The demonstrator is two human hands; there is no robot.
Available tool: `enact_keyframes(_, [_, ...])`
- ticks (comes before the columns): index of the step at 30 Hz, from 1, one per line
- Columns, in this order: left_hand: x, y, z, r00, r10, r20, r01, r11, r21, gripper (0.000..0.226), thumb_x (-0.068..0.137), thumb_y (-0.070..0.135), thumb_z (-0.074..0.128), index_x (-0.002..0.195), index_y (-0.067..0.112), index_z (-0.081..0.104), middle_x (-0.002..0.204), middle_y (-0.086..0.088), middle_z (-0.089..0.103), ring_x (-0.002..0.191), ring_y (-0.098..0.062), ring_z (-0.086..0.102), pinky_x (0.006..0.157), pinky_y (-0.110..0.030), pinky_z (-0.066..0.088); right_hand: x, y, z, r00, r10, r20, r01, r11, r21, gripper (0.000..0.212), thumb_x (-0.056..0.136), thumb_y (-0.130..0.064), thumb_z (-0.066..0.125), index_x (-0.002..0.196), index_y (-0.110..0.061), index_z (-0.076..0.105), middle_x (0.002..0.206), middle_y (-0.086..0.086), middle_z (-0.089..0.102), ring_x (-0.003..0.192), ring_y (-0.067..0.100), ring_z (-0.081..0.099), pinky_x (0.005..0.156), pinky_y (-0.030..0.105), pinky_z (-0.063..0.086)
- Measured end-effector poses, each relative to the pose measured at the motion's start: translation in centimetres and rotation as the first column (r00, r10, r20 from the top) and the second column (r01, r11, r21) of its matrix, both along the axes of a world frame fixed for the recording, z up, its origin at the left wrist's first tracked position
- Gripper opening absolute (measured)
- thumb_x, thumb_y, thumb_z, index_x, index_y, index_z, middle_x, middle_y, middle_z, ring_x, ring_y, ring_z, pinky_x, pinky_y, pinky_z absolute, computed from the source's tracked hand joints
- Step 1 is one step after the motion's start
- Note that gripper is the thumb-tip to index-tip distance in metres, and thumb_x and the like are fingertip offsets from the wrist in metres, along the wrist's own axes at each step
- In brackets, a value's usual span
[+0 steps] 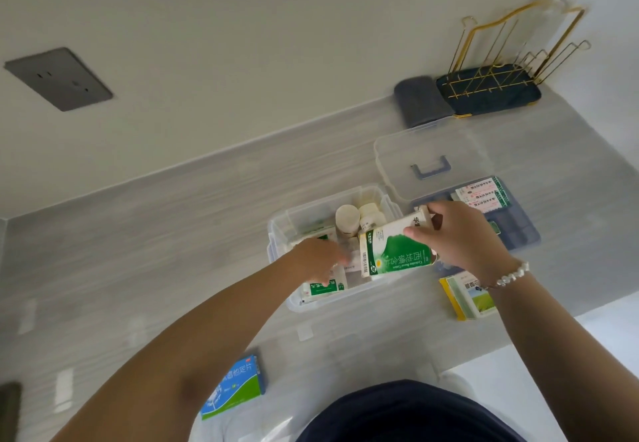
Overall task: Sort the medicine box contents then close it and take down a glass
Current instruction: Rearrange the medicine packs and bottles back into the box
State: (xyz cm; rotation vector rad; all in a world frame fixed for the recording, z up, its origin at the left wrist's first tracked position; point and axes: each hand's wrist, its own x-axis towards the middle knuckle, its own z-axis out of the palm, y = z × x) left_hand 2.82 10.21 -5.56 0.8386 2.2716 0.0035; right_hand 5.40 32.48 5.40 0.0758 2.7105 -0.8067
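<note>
Sorting is only midway: the right hand (460, 234) grips a green-and-white carton (394, 251) over the open medicine box (294, 220) on the counter (173, 234), the left hand (316, 256) digs inside, grasp unclear, while the lid (428, 161) lies aside and no glass is visible.

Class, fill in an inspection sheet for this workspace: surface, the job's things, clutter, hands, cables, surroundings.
Surface: grey countertop.
Job's things: open clear medicine box holding bottles and packets; its lid lies behind; blue tray beside it.
Clutter: blue-green box near the edge; yellow-edged box at right.
Hands: left hand reaches into the box; right hand holds a green-white carton.
Cables: nothing seen.
Surroundings: wall socket, gold wire rack, grey cloth.
</note>
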Motion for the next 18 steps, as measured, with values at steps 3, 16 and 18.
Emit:
enact_keyframes(3, [0.17,0.35,-0.53,0.982,-0.172,-0.076,0.166,0.983,-0.077,0.069,0.074,0.013,0.071,0.134,0.029,0.042,0.141,0.002,0.043,0.121,-0.028,0.049,0.090,-0.042,0.051,0.04,0.56,-0.17,1.000,-0.004,0.006,0.004,1.000,-0.026,0.030,0.081,-0.034,0.064,0.084,-0.005,0.061,0.076,0.007,0.067,0.069,0.018,0.063,0.048,0.016,0.037])
enact_keyframes(16, [-0.42,0.78,-0.87,0.981,-0.141,-0.137,0.133,0.989,-0.061,0.051,0.079,0.012,0.066,0.126,0.019,0.046,0.128,0.003,0.053,0.103,-0.026,0.060,0.078,-0.038,0.054,0.27,0.88,-0.86,1.000,-0.016,0.024,0.017,0.998,-0.066,0.033,0.079,-0.034,0.066,0.083,-0.002,0.060,0.076,0.009,0.067,0.075,0.023,0.065,0.049,0.018,0.037])
enact_keyframes(18, [-0.58,0.77,-0.95,0.983,-0.132,-0.123,0.125,0.990,-0.068,0.051,0.079,0.012,0.067,0.125,0.022,0.048,0.126,0.003,0.053,0.100,-0.026,0.060,0.077,-0.037,0.053,0.29,0.97,-0.85,1.000,-0.018,0.015,0.019,0.998,-0.068,0.035,0.079,-0.034,0.065,0.086,0.000,0.062,0.078,0.011,0.068,0.074,0.023,0.065,0.050,0.019,0.038])
